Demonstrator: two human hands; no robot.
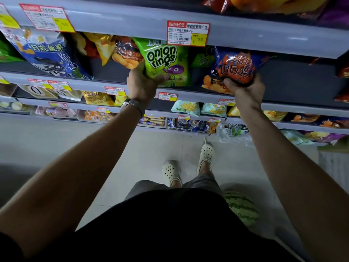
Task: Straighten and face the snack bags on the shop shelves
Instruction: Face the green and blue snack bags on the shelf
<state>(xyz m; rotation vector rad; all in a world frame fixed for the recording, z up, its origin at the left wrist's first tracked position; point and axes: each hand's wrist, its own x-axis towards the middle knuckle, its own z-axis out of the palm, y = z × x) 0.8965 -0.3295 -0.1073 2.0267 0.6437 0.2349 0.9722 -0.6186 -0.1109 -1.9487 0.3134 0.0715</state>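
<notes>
left hand: wrapped round the lower left corner of the green bag, thumb laid across the front. The bag is gripped, not just touched.
right hand: curled under the bottom of the blue and orange bag, which is gripped from below.
task things: both bags are stood on the middle shelf, centre of the frame, just under the price tag. The green bag is to the left, the blue and orange bag to the right.
why held so: the bottoms are taken, probably so the bags can be tipped upright and turned front-out. The green bag is already faced forward with its print readable. The blue and orange bag is tilted.
neighbours: the blue bag at upper left is leaned over. The brown bag beside the green one is slumped and likely yet to be faced.
hidden: bag tops are covered by the shelf lip above. Right fingertips are lost behind the bag. The back row cannot be made out.
cut off: top-shelf bags are cropped at the upper right edge.
hard to read: labels on the lower shelves are blurred, and the light is dim.
other: a watch is worn on the left wrist. A watermelon is left on the floor at lower right.
</notes>
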